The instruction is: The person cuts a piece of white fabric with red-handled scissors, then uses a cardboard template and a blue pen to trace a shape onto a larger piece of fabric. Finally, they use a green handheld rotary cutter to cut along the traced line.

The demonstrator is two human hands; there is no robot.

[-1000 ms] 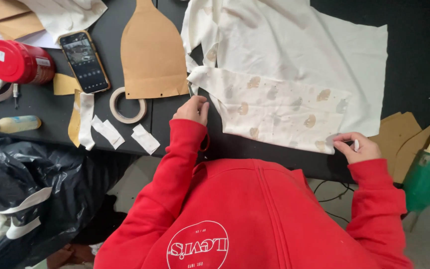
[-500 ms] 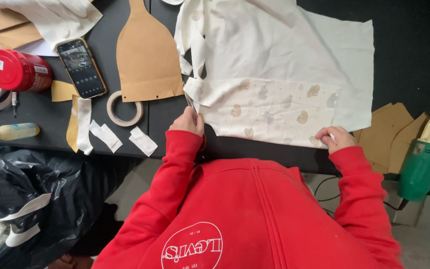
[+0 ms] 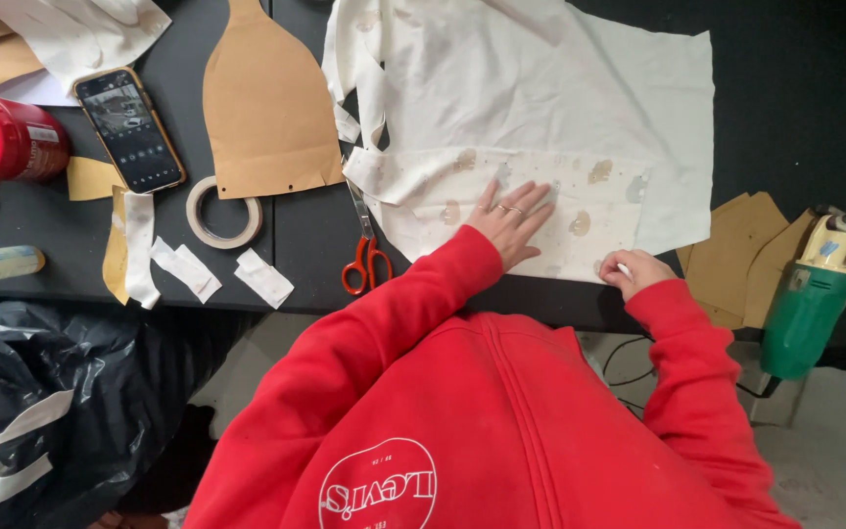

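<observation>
Black counter (image 3: 296,225) fills most of the view, with a person in a red hooded top leaning over its near edge. On the right half lies a large cream cloth (image 3: 560,88), spread nearly flat, and on its near part a smaller printed fabric piece (image 3: 589,211) with pale brown motifs. The left hand (image 3: 513,217) rests flat on that printed piece, fingers spread wide and pressing it down. The right hand (image 3: 636,270) sits at the piece's near right corner, fingers curled narrow and seemingly pinching the edge, though the grip itself is not clear. Judging by this, the printed piece is laid out and being smoothed; nothing shows it pinned or joined to the cloth yet. Left of the cloths lie a brown paper pattern (image 3: 266,108), a phone (image 3: 129,127), red-handled scissors (image 3: 364,257) untouched just beside the left forearm, and a tape roll (image 3: 222,211).
</observation>
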